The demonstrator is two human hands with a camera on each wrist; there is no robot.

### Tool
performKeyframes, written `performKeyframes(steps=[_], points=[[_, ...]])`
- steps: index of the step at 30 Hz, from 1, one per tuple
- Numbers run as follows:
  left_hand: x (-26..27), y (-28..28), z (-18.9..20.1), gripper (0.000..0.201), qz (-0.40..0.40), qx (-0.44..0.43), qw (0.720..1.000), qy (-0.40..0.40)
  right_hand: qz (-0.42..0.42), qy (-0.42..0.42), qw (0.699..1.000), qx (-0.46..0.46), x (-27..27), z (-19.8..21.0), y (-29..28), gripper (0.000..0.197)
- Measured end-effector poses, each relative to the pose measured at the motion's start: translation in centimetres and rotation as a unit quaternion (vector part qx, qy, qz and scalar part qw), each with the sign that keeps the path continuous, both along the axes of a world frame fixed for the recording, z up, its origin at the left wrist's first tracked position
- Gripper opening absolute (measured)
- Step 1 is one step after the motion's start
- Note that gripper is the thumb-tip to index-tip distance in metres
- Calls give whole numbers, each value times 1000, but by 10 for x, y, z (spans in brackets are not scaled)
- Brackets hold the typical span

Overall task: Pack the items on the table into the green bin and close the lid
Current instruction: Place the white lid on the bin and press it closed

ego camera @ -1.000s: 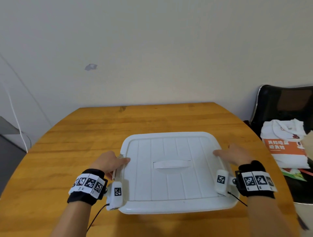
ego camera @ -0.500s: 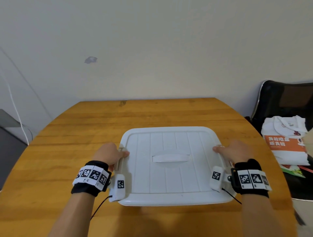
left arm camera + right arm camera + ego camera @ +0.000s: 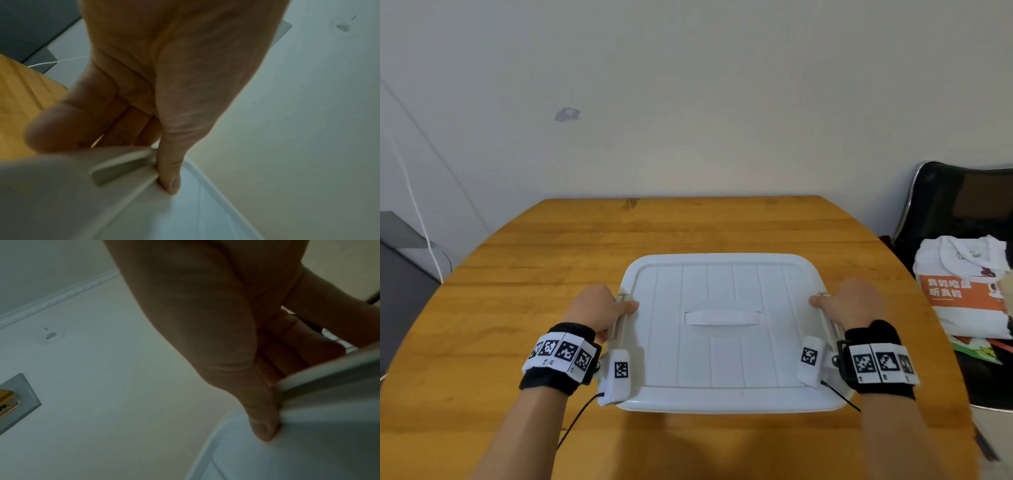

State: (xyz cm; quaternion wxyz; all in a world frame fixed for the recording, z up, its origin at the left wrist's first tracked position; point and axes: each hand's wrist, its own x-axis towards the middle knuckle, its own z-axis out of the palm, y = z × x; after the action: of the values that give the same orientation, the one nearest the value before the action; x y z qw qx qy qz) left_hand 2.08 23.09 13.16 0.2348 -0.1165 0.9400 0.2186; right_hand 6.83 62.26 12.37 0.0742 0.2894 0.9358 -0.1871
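Note:
A white ribbed lid (image 3: 726, 356) with a flat handle (image 3: 722, 317) covers the bin in the middle of the wooden table (image 3: 517, 291); the bin's body is hidden under it. My left hand (image 3: 599, 308) grips the lid's left side clip (image 3: 123, 165), thumb (image 3: 168, 170) pressed on the lid top (image 3: 185, 211) and fingers curled below the clip. My right hand (image 3: 849, 303) grips the right side clip (image 3: 329, 369) the same way, with its thumb (image 3: 261, 418) on the lid. No loose items show on the table.
A black chair (image 3: 945, 205) stands at the table's right edge, holding a white and orange bag (image 3: 962, 291). A grey cabinet (image 3: 400, 274) and a white cable (image 3: 421, 219) are at the far left. The wall runs close behind the table.
My right hand's fingers, stretched onto the lid before, have drawn back to the edge and curl round the clip. The left hand has tightened on its clip. The lid has stayed in place.

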Motion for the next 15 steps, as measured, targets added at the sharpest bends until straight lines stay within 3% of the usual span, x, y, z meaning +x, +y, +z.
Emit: performKeyframes(steps=[15], points=[[8, -1, -1, 51, 14, 20, 1000, 14, 6, 3, 1000, -27, 1, -1, 5, 51]])
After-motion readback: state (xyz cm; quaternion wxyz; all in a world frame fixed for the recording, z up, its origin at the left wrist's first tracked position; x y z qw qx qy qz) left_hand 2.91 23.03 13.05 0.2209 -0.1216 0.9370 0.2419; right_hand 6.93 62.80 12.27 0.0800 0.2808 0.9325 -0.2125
